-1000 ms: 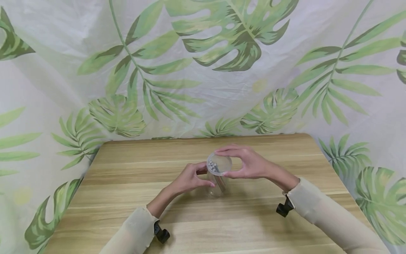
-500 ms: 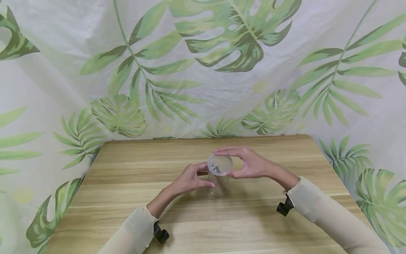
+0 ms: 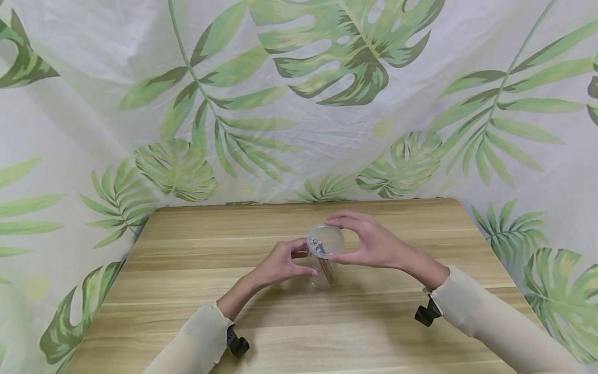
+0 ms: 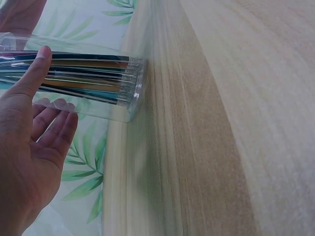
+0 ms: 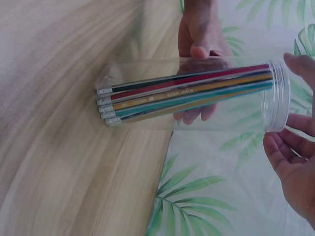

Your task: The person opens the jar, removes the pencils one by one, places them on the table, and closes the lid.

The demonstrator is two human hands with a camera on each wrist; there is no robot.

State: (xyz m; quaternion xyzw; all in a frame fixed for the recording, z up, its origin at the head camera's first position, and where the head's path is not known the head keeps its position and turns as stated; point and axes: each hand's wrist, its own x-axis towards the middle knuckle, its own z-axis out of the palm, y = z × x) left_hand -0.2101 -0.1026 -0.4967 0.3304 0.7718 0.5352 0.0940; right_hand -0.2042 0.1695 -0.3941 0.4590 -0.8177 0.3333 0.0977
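A tall clear plastic jar (image 3: pixel 314 283) stands upright on the wooden table, seen in the head view. Several pencils (image 5: pixel 187 91) in black, red, yellow and teal lean inside it, their pale ends at the bottom. My left hand (image 3: pixel 282 264) grips the jar's body from the left, thumb in front and fingers behind. At the top, a clear round lid (image 3: pixel 329 240) sits on the jar's mouth. My right hand (image 3: pixel 371 244) holds the lid's rim from the right, with thumb at the near side and fingers at the far side.
The wood-grain table (image 3: pixel 196 291) ends at a back edge close to a hanging leaf-print cloth (image 3: pixel 261 124). Beige sleeves (image 3: pixel 198 337) cover both forearms, and a small black camera (image 3: pixel 427 313) is strapped at the right wrist.
My right hand has turned slightly around the lid, its fingers shifting right along the far rim and its wrist moving right and nearer. The left hand and jar stay almost still.
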